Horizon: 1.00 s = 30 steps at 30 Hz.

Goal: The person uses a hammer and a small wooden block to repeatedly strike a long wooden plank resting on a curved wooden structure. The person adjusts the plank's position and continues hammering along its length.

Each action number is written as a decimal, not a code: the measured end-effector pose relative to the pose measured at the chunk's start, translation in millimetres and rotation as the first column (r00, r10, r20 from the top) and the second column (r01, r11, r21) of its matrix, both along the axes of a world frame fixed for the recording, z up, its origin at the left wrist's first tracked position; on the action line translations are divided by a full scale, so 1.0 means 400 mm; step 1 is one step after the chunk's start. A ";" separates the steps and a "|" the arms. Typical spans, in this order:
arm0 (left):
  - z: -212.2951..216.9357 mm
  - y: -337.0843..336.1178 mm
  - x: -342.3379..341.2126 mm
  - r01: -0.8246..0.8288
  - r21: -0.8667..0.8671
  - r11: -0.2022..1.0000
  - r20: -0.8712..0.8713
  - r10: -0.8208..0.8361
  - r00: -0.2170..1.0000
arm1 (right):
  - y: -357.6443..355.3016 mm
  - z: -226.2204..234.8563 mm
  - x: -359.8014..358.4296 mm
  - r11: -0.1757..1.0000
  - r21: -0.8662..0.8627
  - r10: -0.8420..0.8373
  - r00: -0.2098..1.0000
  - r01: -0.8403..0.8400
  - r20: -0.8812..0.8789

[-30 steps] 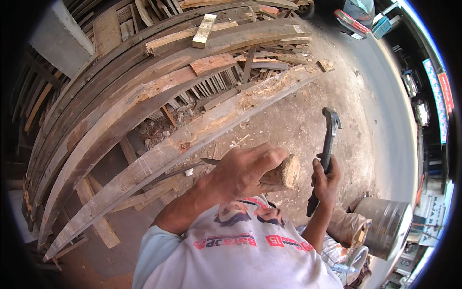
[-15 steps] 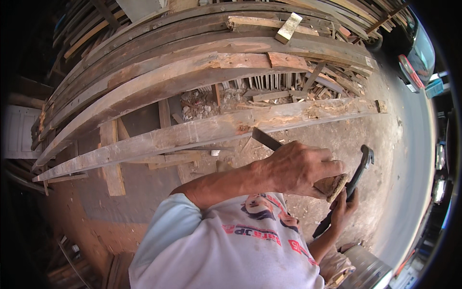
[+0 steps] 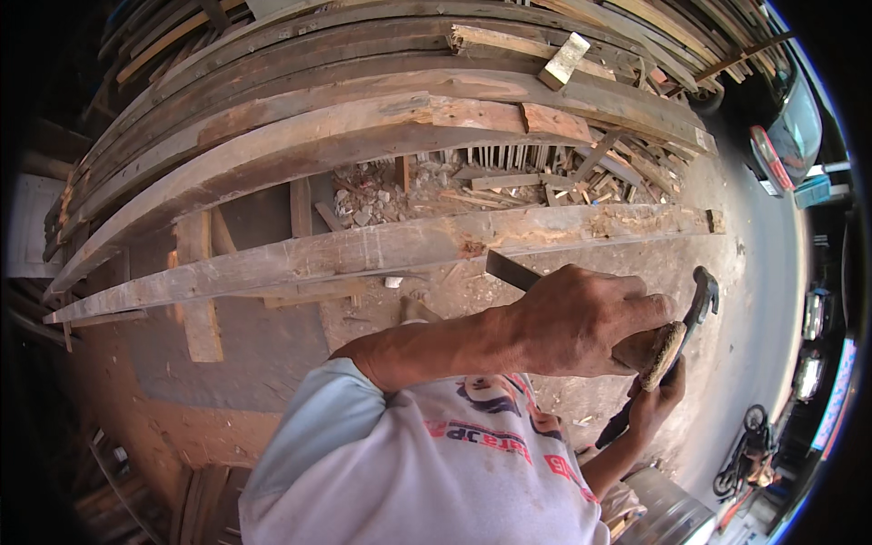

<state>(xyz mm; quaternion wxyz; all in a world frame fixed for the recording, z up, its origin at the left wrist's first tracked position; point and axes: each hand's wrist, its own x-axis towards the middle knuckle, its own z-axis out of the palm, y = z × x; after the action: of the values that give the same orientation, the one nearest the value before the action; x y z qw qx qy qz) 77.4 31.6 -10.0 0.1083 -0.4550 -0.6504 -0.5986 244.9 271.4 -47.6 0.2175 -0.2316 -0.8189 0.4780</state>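
Note:
My left hand (image 3: 590, 318) is closed around a chisel with a wooden handle. The flat, dark chisel blade (image 3: 510, 271) sticks out on the left side of the fist, toward the long beam. At the other side shows the frayed, flattened end of the handle (image 3: 663, 357). My right hand (image 3: 661, 392) grips a dark claw hammer (image 3: 703, 298) by its shaft, with the head up. The hammer shaft passes partly behind the chisel handle's end; I cannot tell whether they touch. A long, weathered wooden beam (image 3: 381, 250) lies crosswise just beyond both hands.
Further long beams (image 3: 300, 136) lie stacked beyond the near one. A short wood block (image 3: 564, 62) rests on top of them. Below lies rubble with wood scraps (image 3: 363, 195). A short plank (image 3: 202, 318) supports the beam at left. A road (image 3: 772, 300) with a motorcycle (image 3: 749, 451) runs at right.
Both hands, with the chisel and hammer, have shifted slightly right in the view. The view itself has moved a little, and a motorcycle now shows on the road at lower right.

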 end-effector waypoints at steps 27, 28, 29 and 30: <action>-0.010 0.028 -0.083 0.053 -0.029 0.998 0.218 -0.046 0.975 | -0.121 0.237 -0.081 0.993 0.093 -0.026 0.906 0.072 -0.423; -0.009 0.026 -0.085 0.035 -0.021 0.999 0.217 -0.030 0.976 | -0.111 0.225 -0.055 0.991 0.134 0.052 0.957 -0.014 -0.287; -0.007 0.022 -0.089 0.016 -0.012 1.000 0.216 -0.013 0.976 | -0.082 0.194 -0.010 0.794 0.608 -0.058 0.997 0.010 0.059; -0.006 0.019 -0.093 0.001 -0.008 1.000 0.209 0.001 0.978 | -0.136 0.243 -0.035 0.748 0.632 -0.038 0.937 -0.204 0.347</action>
<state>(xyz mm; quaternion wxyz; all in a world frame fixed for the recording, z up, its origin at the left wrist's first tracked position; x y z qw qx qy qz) 40.4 39.2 -12.5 0.0376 -0.3901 -0.6605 -0.6404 230.7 217.1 49.5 0.1192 -0.1814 -0.9687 0.1208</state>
